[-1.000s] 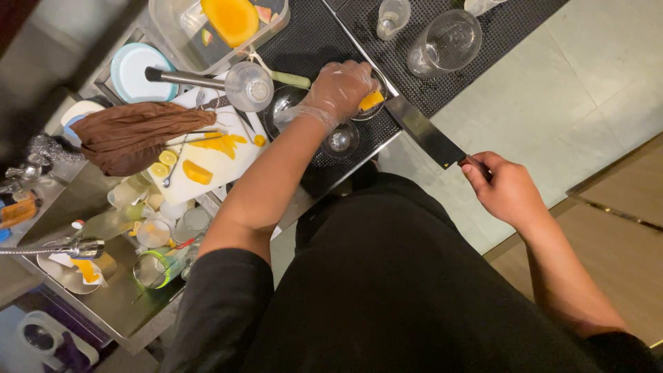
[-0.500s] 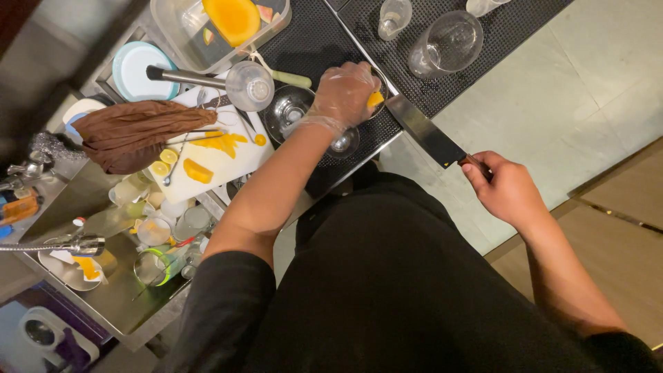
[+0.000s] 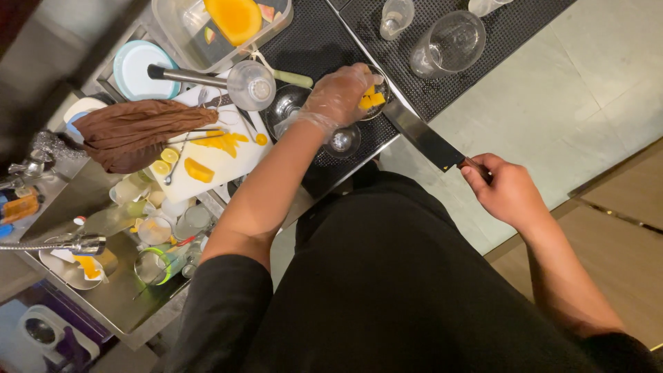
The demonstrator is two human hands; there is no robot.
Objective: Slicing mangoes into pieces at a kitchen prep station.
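Black sleeves pushed up; clear plastic glove on left hand [image 3: 338, 93]; right hand [image 3: 507, 190] bare.

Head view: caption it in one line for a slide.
Gloved left hand over orange fruit cubes in small glass bowl; bare right hand holds dark cleaver.

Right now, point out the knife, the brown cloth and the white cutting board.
knife [image 3: 423, 135], head view, middle of the flat blade.
brown cloth [image 3: 135, 132], head view, centre of the bunched folds.
white cutting board [image 3: 222, 161], head view, bare patch beside the orange fruit pieces.
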